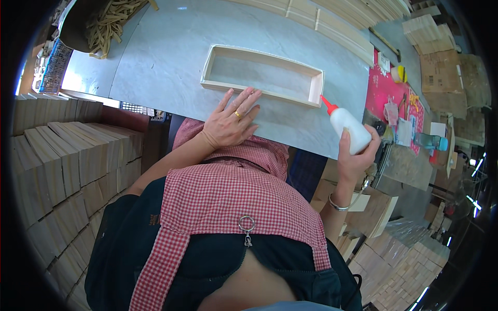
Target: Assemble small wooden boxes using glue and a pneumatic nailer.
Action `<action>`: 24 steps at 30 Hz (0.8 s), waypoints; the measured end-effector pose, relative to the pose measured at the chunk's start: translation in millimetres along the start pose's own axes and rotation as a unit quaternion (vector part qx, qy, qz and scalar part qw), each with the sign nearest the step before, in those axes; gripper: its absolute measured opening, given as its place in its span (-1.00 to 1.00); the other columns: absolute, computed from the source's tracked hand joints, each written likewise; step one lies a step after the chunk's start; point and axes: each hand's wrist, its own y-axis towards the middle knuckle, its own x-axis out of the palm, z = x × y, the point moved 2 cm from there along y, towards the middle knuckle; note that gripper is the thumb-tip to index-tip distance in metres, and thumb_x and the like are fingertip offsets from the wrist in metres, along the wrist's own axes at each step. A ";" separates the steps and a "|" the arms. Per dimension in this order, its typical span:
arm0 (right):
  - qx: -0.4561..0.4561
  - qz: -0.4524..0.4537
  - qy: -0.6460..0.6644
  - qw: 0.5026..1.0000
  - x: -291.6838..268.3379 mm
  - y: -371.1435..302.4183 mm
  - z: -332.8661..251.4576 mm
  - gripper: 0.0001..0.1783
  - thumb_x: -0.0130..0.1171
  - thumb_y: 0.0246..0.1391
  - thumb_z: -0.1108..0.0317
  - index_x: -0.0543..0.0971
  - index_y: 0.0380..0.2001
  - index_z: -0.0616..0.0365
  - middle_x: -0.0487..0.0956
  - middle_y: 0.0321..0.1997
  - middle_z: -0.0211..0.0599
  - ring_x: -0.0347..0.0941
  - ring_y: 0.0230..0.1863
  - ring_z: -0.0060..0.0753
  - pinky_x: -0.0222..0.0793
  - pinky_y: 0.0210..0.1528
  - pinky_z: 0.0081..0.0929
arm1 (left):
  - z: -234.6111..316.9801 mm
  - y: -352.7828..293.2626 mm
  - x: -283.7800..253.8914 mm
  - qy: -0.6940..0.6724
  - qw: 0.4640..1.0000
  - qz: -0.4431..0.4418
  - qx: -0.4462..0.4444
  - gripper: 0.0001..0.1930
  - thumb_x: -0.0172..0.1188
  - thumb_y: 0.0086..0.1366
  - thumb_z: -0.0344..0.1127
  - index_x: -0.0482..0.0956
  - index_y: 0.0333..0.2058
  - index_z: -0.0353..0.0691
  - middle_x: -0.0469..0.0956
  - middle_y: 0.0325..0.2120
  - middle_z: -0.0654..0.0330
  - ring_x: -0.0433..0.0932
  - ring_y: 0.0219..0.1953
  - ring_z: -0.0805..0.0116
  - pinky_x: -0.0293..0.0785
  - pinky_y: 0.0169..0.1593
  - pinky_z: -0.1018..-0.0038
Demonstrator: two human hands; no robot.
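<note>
A long, shallow rectangular wooden frame (259,94) lies on the grey marbled table (161,67); the tabletop shows through inside it. My left hand (233,118) rests by the near side of the frame, fingers stretched out and fingertips at its edge, with a ring on one finger. In my right hand (358,153) is a white squeeze bottle (349,128) with a red pointed nozzle. The bottle tilts so that its nozzle tip is at the frame's near right corner; whether the tip touches the wood I cannot tell.
A container of rubber bands (109,31) stands at the far left. Thin wooden strips (332,33) lie along the table's far edge. On the right, a red mat (381,85) holds small items near a clear bottle (430,141). Stacked wooden pieces (62,155) rise at my left.
</note>
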 end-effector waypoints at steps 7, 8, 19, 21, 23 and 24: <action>0.062 -0.016 0.106 0.992 7.9 -19.6 -26.1 -0.46 0.36 0.02 0.33 0.41 0.06 0.19 0.49 0.03 -0.13 0.45 -0.07 -0.18 0.43 0.02 -0.31 | -2.3 -5.2 -8.2 -0.009 0.999 0.042 0.015 -0.53 0.15 0.33 -0.01 0.53 0.10 -0.17 0.18 0.41 0.07 0.14 0.45 0.11 -0.05 0.50 0.09; 0.081 -0.027 0.153 0.984 18.4 -21.0 -37.3 -0.43 0.37 -0.01 0.33 0.40 0.06 0.20 0.48 0.04 -0.14 0.45 -0.10 -0.19 0.41 0.02 -0.32 | -3.7 -6.7 -7.3 -0.017 0.998 0.049 0.028 -0.53 0.10 0.36 0.00 0.54 0.08 -0.20 0.19 0.40 0.05 0.17 0.43 0.09 -0.03 0.49 0.08; -0.002 -0.185 0.303 0.935 121.8 -34.7 -128.6 -0.45 0.36 0.04 0.37 0.38 0.08 0.16 0.48 0.04 -0.10 0.47 -0.05 -0.20 0.47 -0.02 -0.33 | -7.9 -18.2 16.0 -0.022 0.998 0.002 0.055 -0.55 0.10 0.34 -0.01 0.55 0.04 -0.21 0.44 0.11 0.00 0.36 0.23 0.05 0.13 0.42 0.11; -0.018 -0.188 0.276 0.942 123.9 -34.1 -129.2 -0.45 0.37 0.04 0.38 0.37 0.08 0.16 0.48 0.03 -0.10 0.48 -0.07 -0.20 0.50 -0.05 -0.34 | -6.4 -18.0 15.3 0.003 0.996 0.034 0.079 -0.56 0.12 0.33 -0.02 0.56 0.03 -0.21 0.46 0.07 -0.01 0.37 0.21 0.05 0.14 0.41 0.12; -0.022 -0.177 0.262 0.948 120.0 -32.4 -127.0 -0.44 0.38 0.02 0.37 0.38 0.07 0.18 0.50 0.00 -0.10 0.49 -0.11 -0.21 0.50 -0.08 -0.35 | -7.2 -14.7 10.2 -0.003 0.997 0.036 0.071 -0.57 0.13 0.32 -0.03 0.56 0.02 -0.21 0.45 0.08 -0.01 0.37 0.21 0.06 0.14 0.41 0.12; -0.027 -0.165 0.249 0.954 115.5 -31.0 -124.2 -0.44 0.39 0.01 0.37 0.38 0.06 0.19 0.52 -0.03 -0.10 0.50 -0.15 -0.21 0.50 -0.12 -0.35 | -7.3 -12.7 7.9 -0.008 0.997 0.037 0.063 -0.57 0.14 0.32 -0.04 0.57 0.01 -0.21 0.44 0.09 -0.01 0.37 0.21 0.06 0.14 0.41 0.12</action>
